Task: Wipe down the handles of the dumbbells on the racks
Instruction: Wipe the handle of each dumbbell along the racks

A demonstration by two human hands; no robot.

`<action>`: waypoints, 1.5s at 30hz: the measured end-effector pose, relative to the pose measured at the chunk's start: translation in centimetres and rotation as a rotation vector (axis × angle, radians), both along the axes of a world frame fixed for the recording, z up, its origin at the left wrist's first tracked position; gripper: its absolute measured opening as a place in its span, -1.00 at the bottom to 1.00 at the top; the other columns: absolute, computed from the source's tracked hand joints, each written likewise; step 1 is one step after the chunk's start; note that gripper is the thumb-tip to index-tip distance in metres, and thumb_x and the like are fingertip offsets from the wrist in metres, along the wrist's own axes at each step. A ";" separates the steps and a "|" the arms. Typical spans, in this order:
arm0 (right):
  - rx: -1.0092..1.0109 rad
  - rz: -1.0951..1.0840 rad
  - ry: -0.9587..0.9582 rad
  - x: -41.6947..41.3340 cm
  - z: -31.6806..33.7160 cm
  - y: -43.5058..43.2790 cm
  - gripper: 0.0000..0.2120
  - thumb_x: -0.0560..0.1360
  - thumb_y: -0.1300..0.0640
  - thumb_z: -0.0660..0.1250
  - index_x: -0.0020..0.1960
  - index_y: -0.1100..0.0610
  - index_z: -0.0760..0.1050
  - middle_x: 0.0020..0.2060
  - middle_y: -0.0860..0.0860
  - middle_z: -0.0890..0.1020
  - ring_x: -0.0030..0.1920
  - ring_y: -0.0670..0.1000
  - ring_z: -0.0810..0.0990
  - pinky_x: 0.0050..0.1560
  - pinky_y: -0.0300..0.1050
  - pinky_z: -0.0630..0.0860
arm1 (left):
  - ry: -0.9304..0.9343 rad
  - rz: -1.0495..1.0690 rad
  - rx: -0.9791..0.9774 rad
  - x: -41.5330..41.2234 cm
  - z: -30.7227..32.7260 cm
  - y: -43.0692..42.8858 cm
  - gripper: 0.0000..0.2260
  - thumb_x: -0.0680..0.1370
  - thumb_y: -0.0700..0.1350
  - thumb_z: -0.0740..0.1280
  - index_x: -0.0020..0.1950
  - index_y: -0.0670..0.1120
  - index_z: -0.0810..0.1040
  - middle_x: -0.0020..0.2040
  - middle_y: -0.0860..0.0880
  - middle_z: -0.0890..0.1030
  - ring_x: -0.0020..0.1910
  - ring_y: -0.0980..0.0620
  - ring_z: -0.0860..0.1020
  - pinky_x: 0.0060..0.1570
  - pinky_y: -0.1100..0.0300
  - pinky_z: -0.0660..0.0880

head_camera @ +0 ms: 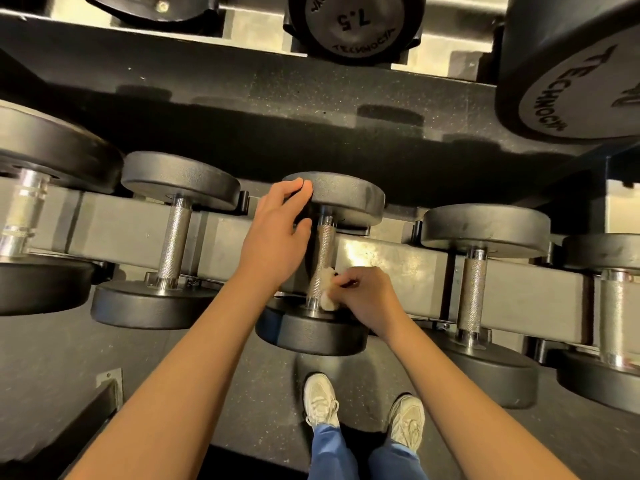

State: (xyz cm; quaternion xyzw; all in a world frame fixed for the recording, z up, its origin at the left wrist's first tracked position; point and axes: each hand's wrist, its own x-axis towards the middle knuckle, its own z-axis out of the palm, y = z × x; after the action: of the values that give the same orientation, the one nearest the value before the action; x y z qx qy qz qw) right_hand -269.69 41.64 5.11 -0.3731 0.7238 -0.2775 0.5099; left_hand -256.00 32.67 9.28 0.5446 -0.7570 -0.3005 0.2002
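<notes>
A black dumbbell with a knurled steel handle (321, 258) lies on the rack straight below me. My left hand (277, 233) rests on the edge of its far head (349, 194), fingers spread and relaxed over the rim. My right hand (363, 296) pinches a small pale cloth (327, 285) and presses it against the lower right side of that handle, just above the near head (311, 336). Part of the cloth is hidden under my fingers.
More dumbbells sit on the same grey rack beam (408, 271): one to the left (175, 244), one to the right (472, 296), others at both edges. An upper shelf holds a 7.5 dumbbell (353, 26). My shoes (320, 401) stand on the dark floor.
</notes>
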 end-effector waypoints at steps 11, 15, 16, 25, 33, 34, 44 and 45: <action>-0.191 -0.230 -0.069 -3.9 10.8 1.9 -0.81 0.45 0.28 0.35 -0.33 0.24 0.59 -0.42 0.05 0.56 -0.32 0.00 0.51 -0.11 -0.01 0.52 | -0.179 -0.108 0.245 -1.3 6.0 0.7 -0.53 0.62 -0.09 0.22 0.52 -0.11 0.21 0.48 -0.04 0.22 0.42 0.00 0.27 0.35 0.16 0.23; -0.238 -0.221 0.074 -5.5 16.3 2.4 -0.83 0.48 0.20 0.39 -0.23 -0.04 0.59 -0.31 -0.03 0.62 -0.25 -0.06 0.56 -0.13 -0.11 0.52 | -0.056 -0.094 0.208 -2.3 10.8 1.0 -0.60 0.63 -0.10 0.21 0.46 -0.09 0.31 0.37 -0.03 0.36 0.33 0.01 0.36 0.32 0.17 0.27; -0.257 -0.221 0.116 -6.0 17.7 2.2 -0.83 0.47 0.18 0.39 -0.19 -0.09 0.59 -0.29 -0.06 0.63 -0.23 -0.08 0.58 -0.12 -0.12 0.52 | -0.039 -0.089 0.191 -2.7 12.2 0.9 -0.60 0.63 -0.10 0.20 0.47 -0.09 0.31 0.36 -0.03 0.37 0.33 0.03 0.36 0.32 0.17 0.27; -0.694 -0.334 0.417 -12.9 30.9 -2.0 -0.89 0.50 0.15 0.38 -0.15 -0.05 0.59 -0.33 -0.10 0.58 -0.27 -0.14 0.54 -0.21 -0.29 0.46 | 0.094 -0.151 -0.002 -9.5 22.0 -2.2 -0.62 0.62 -0.10 0.23 0.44 -0.10 0.36 0.35 -0.04 0.43 0.33 0.04 0.39 0.31 0.16 0.33; -0.638 -0.445 0.618 -22.3 31.4 -9.3 -0.81 0.56 0.13 0.28 0.06 0.19 0.60 -0.08 0.10 0.64 -0.04 0.08 0.56 -0.06 -0.09 0.45 | 0.083 -0.205 0.074 -19.2 25.1 -4.6 -0.59 0.65 -0.03 0.13 0.49 -0.12 0.26 0.43 -0.08 0.33 0.40 -0.04 0.31 0.39 0.14 0.21; -0.619 -0.445 0.603 -22.8 31.2 -9.9 -0.81 0.56 0.12 0.28 0.07 0.17 0.60 -0.07 0.10 0.64 -0.04 0.08 0.57 -0.06 -0.06 0.47 | 0.066 -0.215 0.093 -20.1 25.2 -4.9 -0.59 0.66 -0.01 0.11 0.49 -0.12 0.25 0.42 -0.08 0.33 0.39 -0.04 0.31 0.38 0.14 0.21; -0.482 -0.468 0.519 -24.3 29.2 -13.8 -0.84 0.53 0.13 0.33 0.07 0.13 0.61 -0.11 0.05 0.65 -0.12 0.02 0.57 -0.21 -0.16 0.41 | -0.147 -0.252 0.115 -22.6 25.8 -10.2 -0.59 0.67 -0.02 0.08 0.50 -0.13 0.24 0.43 -0.09 0.31 0.41 -0.05 0.26 0.38 0.08 0.21; -0.478 -0.463 0.530 -24.2 29.3 -13.7 -0.83 0.53 0.13 0.34 0.08 0.13 0.61 -0.11 0.04 0.65 -0.13 -0.02 0.55 -0.21 -0.18 0.38 | -0.132 -0.254 0.099 -22.7 26.0 -10.9 -0.58 0.66 -0.03 0.09 0.51 -0.13 0.22 0.44 -0.09 0.29 0.42 -0.05 0.26 0.38 0.09 0.21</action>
State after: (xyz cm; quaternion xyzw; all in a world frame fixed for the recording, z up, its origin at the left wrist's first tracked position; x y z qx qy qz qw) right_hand -293.91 27.90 34.39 -0.3669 0.8097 -0.4393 0.1296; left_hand -278.72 21.72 35.23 0.4721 -0.8156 -0.3239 0.0835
